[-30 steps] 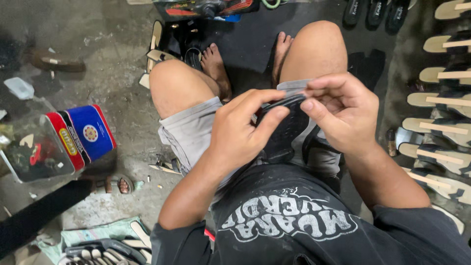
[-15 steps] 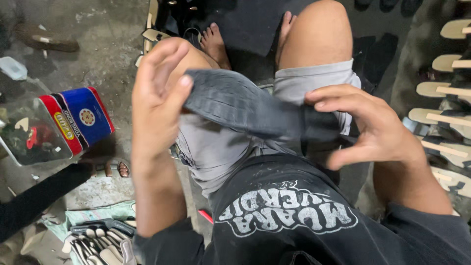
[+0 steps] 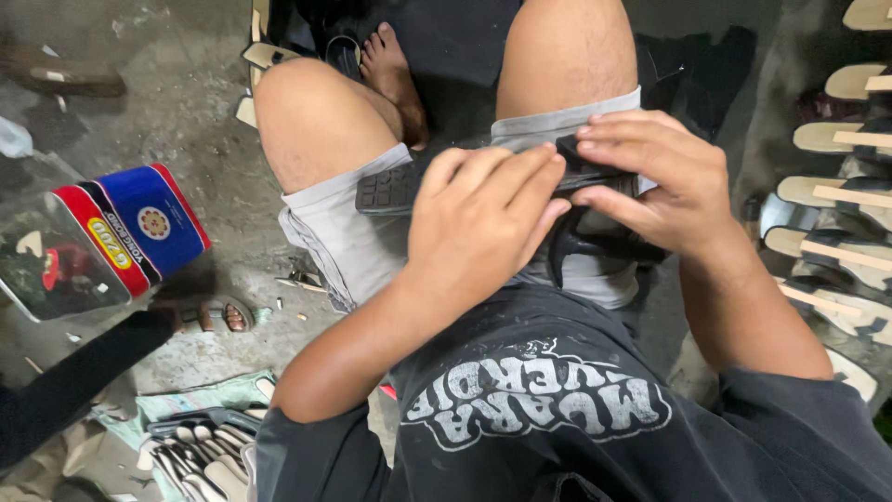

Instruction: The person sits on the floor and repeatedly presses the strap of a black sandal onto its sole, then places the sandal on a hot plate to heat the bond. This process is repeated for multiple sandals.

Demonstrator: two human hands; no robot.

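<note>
Lowered since half a second ago: left hand [image 3: 478,218], raised open then, now laid flat over the dark sandal sole [image 3: 395,189], which sat draped across both thighs and now lies level on the lap.

Fingers of left hand nearly straight, pressing down on the sole, not wrapped round it. Right hand [image 3: 650,181] curled, fingertips pinching the sole's far end beside a black strap [image 3: 595,244] that loops down below it.

Looks like the fitting step, strap being seated into the sole; next move probably calls for a firm push at the strap's anchor while the flat hand steadies the sole.

Counted: one sole in hand, one strap, two hands. One red-and-blue tin [image 3: 130,232] on the floor at left. At least six pale soles [image 3: 836,251] in the row at right, edge cut off.
</note>
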